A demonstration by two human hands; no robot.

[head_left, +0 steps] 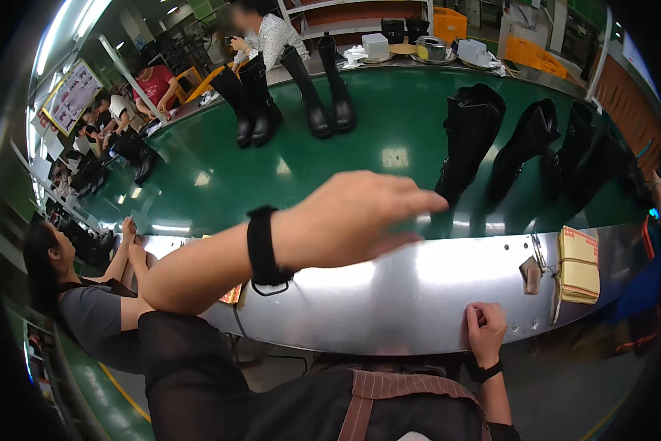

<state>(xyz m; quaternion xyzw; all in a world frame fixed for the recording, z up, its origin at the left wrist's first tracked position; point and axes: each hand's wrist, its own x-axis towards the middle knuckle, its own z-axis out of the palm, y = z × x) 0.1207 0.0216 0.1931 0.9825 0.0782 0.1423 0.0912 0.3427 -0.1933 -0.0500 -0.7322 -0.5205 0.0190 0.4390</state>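
Observation:
My left hand (367, 214) reaches across over the near edge of the green belt, its fingers stretched out to the right and thumb apart, holding nothing that I can see. Its fingertips point at the foot of a tall black boot (474, 132); whether they touch it I cannot tell. A black band circles the wrist. My right hand (486, 325) rests curled at the front rim of the metal ledge (389, 294), with nothing showing in its fingers. More black boots (525, 143) stand to the right on the green surface.
Two pairs of black boots (317, 110) stand on the belt's far side. On the ledge at right lie a bundle of yellow cards (579, 264) and a brown block (530, 275). A co-worker (99, 309) sits close on my left; another person (272, 37) is across the belt.

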